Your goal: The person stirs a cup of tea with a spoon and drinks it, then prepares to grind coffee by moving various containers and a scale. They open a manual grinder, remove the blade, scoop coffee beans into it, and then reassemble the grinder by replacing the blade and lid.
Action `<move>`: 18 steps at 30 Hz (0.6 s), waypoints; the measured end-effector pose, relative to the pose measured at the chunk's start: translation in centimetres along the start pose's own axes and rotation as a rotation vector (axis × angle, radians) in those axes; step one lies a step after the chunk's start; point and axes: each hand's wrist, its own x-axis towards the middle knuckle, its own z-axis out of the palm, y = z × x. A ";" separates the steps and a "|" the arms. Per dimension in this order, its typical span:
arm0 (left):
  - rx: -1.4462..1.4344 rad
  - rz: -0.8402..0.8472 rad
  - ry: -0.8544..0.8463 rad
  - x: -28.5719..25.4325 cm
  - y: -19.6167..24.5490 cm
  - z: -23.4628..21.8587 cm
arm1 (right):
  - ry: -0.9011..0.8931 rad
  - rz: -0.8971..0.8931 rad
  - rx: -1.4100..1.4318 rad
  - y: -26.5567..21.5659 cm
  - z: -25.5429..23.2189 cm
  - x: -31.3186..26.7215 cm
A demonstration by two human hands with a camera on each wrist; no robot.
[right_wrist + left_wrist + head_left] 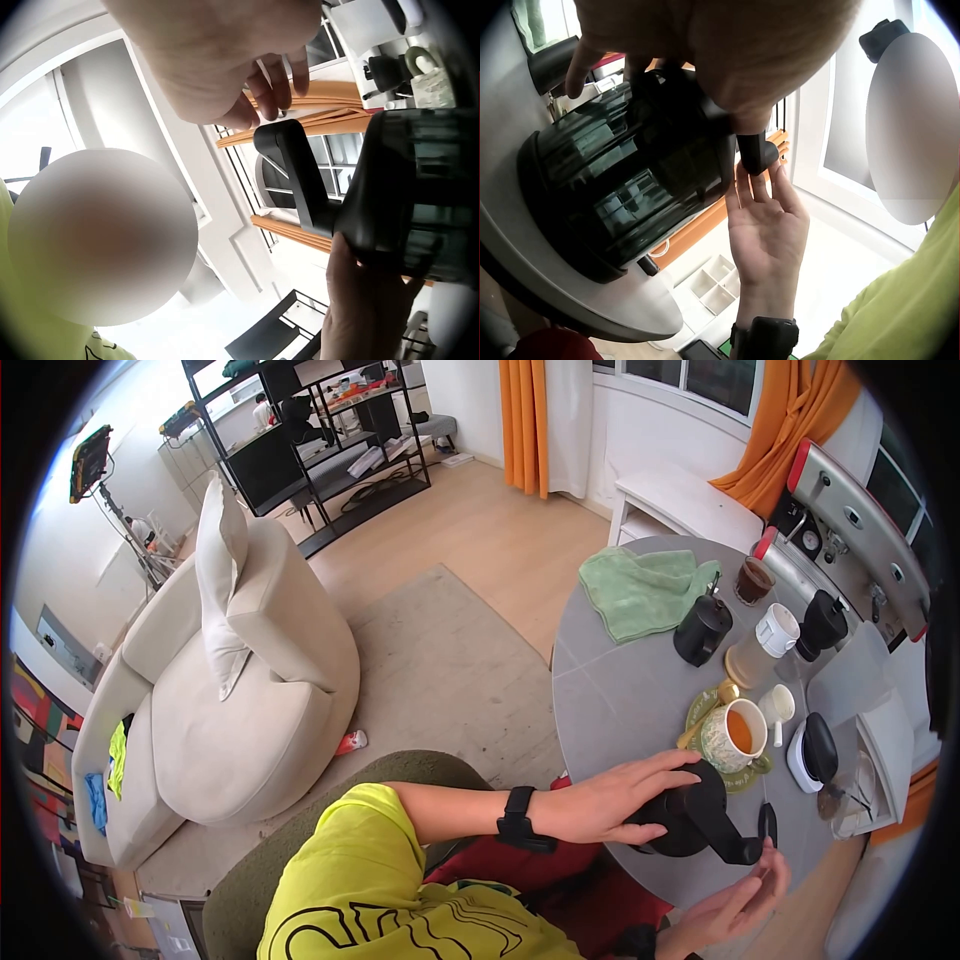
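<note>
Left hand over the dark vessel, right hand at its crank

We see from the head view that the dark vessel stands on the round grey table, near the patterned cup of orange drink. The left hand grips its black top, fingers spread and bent over it; the right hand lies beside the angled crank, palm turned up, fingers loosely bent and slightly apart.

Only the wrist views give us the vessel's ribbed, see-through wall; from above, the hand and top hide it. The left wrist view shows us its wide black base on the table and the right fingertips at the crank's end. The right wrist view sets those fingers just beside that end; we cannot tell whether they touch. Only the head view shows us the green cloth across the table.
</note>
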 end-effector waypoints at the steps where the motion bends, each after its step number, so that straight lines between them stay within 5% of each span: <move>1: 0.000 0.001 0.000 0.0 0.0 0.0 | 0.069 -0.010 0.005 -0.5 0.3 0.5; 5: -0.015 0.007 0.002 0.1 -0.1 0.0 | -0.059 -0.065 0.010 -2.2 1.3 0.9; 7: -0.016 0.005 0.002 0.1 -0.1 0.0 | -0.217 0.084 -0.012 -1.7 0.6 0.1; 13: -0.002 0.014 0.000 0.0 -0.2 0.0 | 0.088 0.004 0.010 -0.8 0.4 0.4; 18: -0.009 0.009 0.003 0.0 -0.2 0.0 | -0.148 -0.038 0.029 -2.6 2.0 0.7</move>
